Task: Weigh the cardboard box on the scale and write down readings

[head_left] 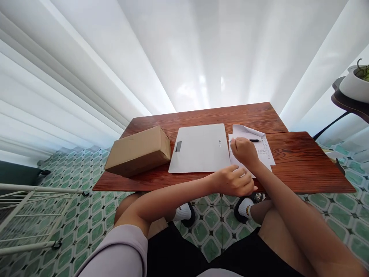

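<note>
The right hand (244, 151) is gripping a slim black pen (253, 140), fingers curled tight, over the white printed paper sheet (266, 152) beside the flat grey scale (198, 148). The left hand (235, 181) is resting loosely curled on the sheet's near edge. If that hold slackens, the paper could be sliding off the wooden table (302, 161).

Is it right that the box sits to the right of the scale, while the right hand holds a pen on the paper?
Not quite. In the head view the box sits left of the scale. The right hand does hold the pen on the paper.
</note>
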Demonstrator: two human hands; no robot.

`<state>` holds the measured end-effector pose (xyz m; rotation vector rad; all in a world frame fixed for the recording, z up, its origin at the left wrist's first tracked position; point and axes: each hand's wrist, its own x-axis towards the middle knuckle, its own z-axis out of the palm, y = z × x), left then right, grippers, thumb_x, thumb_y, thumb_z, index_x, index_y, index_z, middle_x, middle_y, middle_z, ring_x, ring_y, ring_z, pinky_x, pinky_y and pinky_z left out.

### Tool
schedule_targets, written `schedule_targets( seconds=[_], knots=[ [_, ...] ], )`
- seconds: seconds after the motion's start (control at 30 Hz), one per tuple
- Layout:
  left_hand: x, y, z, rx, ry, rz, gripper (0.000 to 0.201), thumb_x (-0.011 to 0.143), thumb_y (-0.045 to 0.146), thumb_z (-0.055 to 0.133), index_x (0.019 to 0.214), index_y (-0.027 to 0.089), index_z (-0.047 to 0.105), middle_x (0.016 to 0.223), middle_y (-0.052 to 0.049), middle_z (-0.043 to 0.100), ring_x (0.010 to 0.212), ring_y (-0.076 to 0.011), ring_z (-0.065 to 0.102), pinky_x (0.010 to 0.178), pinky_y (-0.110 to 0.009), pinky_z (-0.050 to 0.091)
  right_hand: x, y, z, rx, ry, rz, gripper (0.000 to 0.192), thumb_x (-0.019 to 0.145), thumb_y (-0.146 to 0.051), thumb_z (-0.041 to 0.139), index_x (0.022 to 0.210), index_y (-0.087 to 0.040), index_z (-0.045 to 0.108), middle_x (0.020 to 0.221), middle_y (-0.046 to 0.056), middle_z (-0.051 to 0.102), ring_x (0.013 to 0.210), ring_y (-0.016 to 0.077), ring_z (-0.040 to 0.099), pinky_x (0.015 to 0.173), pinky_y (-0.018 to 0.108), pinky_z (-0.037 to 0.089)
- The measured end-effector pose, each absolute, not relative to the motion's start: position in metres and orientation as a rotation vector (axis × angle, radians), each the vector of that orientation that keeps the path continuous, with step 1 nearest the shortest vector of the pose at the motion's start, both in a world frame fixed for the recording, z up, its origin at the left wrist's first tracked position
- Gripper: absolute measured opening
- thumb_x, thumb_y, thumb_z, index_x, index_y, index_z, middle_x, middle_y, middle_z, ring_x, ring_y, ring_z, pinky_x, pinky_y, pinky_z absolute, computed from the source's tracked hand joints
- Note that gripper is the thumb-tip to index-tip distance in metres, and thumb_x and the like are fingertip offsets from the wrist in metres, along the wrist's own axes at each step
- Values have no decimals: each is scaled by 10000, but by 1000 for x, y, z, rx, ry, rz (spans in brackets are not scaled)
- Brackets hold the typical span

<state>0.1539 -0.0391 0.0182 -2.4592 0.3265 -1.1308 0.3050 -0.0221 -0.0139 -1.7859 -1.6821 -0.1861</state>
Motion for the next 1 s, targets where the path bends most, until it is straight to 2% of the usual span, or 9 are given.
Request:
schedule_targets(
  seconds=[0.2,0.4,0.6,0.83,1.0],
  knots=[
    [102,-15,43,-2414,59,-1055,245,936,357,603,807,155,655,765,-8,649,731,-154,617,577,-297,426,300,-21,-20,-1761,-1697,-172,471,1023,-308,313,574,-206,414,578,65,528,560,170,455,559,331,237],
    [51,12,60,-2294,-190,-1045,223,900,327,562,945,155,697,799,1,694,779,-186,627,626,-302,455,295,-17,-23,-1790,-1675,-143,527,1046,-321,307,615,-180,577,617,79,602,608,186,547,568,314,268],
    [-13,38,75,-2157,-717,-1182,217,837,151,586,1017,194,700,858,-19,737,816,-219,615,707,-330,474,294,-15,-20,-1803,-1665,-169,547,1048,-326,294,678,-173,667,705,85,684,710,200,628,574,304,295],
    [-89,58,65,-1875,-1241,-1431,271,928,174,456,1017,178,712,935,-81,745,884,-265,598,881,-407,454,293,-20,-20,-1761,-1705,-249,496,1045,-312,334,747,-187,710,810,52,743,786,195,675,630,308,370],
    [-116,69,55,-1801,-1500,-1456,292,926,200,418,1049,177,682,1031,-93,734,949,-265,624,972,-426,437,297,-26,-20,-1731,-1779,-322,485,1056,-296,326,780,-198,712,825,47,741,794,204,683,616,316,390]
  ],
)
